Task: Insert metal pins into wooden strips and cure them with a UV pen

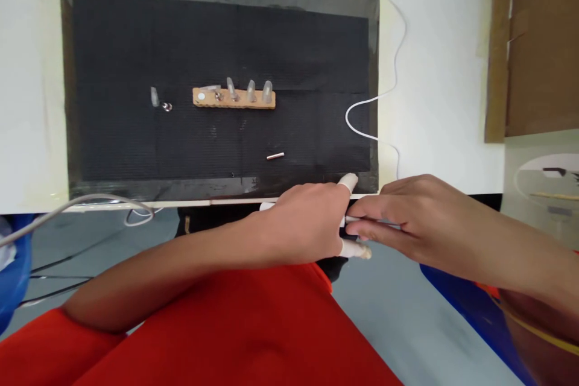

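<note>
My left hand [307, 223] is at the table's front edge, back of the hand up, with pale finger covers on two fingertips. It is closed around a white object [266, 207], whose end sticks out on the left; most of it is hidden by the palm. Just to the right, my right hand [407, 217] pinches a thin grey-white rod-like piece [371, 219] between thumb and fingers. Its tip meets the white part between my left fingers; whether they are joined cannot be seen.
On the black mat [307, 48] sits a wooden strip [235, 100] with several clear caps and small metal parts. A loose clear cap [154, 96], a shiny metal part [167, 107] and a small metal pin [275, 156] lie nearby. A white cable [347, 116] crosses the mat's right edge.
</note>
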### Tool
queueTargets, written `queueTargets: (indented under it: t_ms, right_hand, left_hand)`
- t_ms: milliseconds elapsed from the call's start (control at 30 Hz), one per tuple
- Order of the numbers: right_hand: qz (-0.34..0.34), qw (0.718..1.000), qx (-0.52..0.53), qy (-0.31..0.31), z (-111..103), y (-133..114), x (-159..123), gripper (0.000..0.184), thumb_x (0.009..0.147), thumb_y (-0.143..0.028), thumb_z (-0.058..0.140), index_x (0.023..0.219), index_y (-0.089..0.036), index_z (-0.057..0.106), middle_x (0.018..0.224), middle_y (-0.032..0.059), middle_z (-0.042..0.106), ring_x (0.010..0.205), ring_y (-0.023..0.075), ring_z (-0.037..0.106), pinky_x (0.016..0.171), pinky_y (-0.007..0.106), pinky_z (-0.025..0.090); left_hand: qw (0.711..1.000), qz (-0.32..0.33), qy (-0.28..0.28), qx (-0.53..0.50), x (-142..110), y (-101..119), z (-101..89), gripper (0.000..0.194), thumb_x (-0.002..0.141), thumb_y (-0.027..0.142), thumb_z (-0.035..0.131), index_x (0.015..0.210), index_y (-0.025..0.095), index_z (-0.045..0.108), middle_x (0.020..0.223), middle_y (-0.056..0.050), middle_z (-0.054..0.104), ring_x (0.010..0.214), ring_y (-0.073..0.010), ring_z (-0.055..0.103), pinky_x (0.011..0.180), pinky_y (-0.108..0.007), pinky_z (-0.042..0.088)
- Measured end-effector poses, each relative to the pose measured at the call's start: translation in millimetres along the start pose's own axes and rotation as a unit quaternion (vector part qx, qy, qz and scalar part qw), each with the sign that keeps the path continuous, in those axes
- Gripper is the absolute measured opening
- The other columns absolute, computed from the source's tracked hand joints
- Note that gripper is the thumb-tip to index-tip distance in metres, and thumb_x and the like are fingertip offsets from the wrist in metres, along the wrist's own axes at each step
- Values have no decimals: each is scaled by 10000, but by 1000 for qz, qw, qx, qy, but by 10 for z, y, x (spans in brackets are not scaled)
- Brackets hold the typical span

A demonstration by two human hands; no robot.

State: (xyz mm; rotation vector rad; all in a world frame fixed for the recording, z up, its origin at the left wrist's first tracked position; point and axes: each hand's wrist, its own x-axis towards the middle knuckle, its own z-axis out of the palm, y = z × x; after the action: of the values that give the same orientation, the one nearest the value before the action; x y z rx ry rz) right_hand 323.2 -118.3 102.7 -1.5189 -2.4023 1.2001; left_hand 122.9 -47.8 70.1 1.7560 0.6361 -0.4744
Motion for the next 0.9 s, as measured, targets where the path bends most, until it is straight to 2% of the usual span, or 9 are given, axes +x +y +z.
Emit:
queueTargets:
  t_ms: [100,200,367,500,600,700,800,900]
  right_hand:
    - [4,998,24,-66,-53,3,41,307,1096,-427,501,985,-271,742,693,-41,675,556,106,565,549,281,301]
    - [12,995,66,-76,-105,-28,83,303,1087,-432,516,1011,-274,762,747,-26,718,592,115,611,548,281,327]
    - [19,992,89,-87,-135,-55,135,295,1080,-383,529,960,-255,767,748,-26,717,603,113,613,543,278,344]
    - [25,990,93,-99,-142,-44,164,268,1068,-321,540,908,-244,740,732,-40,705,572,101,580,528,274,334]
    - [39,987,109,-112,-162,-52,179,250,1054,-319,559,881,-246,724,716,-55,700,533,91,549,501,265,324]
    - [41,989,94,-102,-174,-61,184,245,1059,-344,556,924,-262,744,730,-51,717,548,100,575,504,262,330]
    - [24,996,56,-66,-168,-54,167,262,1064,-398,555,961,-280,765,748,-33,734,583,121,616,543,268,356]
    - [9,1000,22,-16,-166,-51,118,252,1058,-441,573,1006,-293,770,757,-17,737,601,141,628,582,281,378]
  left_hand:
    - [1000,-2,-19,-13,-28,56,-32,772,785,645,817,1357,207,541,1248,-148,730,1095,-343,728,764,-340,546]
    - [999,-7,-25,-38,-52,77,-44,819,749,679,832,1344,200,536,1205,-139,732,1044,-334,737,742,-342,562]
    - [998,-7,-3,-56,-24,59,29,850,651,745,854,1261,219,580,1257,-149,718,1076,-374,736,774,-378,576]
    - [997,-38,3,-65,16,77,71,927,629,652,911,1346,195,541,1115,-120,756,1032,-360,752,770,-372,572]
    - [998,-8,7,-68,29,78,56,889,681,627,887,1381,198,544,1166,-119,746,1034,-333,750,789,-357,564]
    - [998,20,8,-55,25,64,6,959,710,674,855,1471,217,493,1233,-119,728,1016,-328,746,777,-354,547]
    - [1000,14,19,-1,-30,67,-72,1045,728,673,863,1562,241,404,1311,-126,702,1117,-362,721,814,-354,530]
    - [998,-1,12,63,-157,41,-149,919,775,639,852,1521,268,468,1340,-113,674,1113,-342,718,827,-337,519]
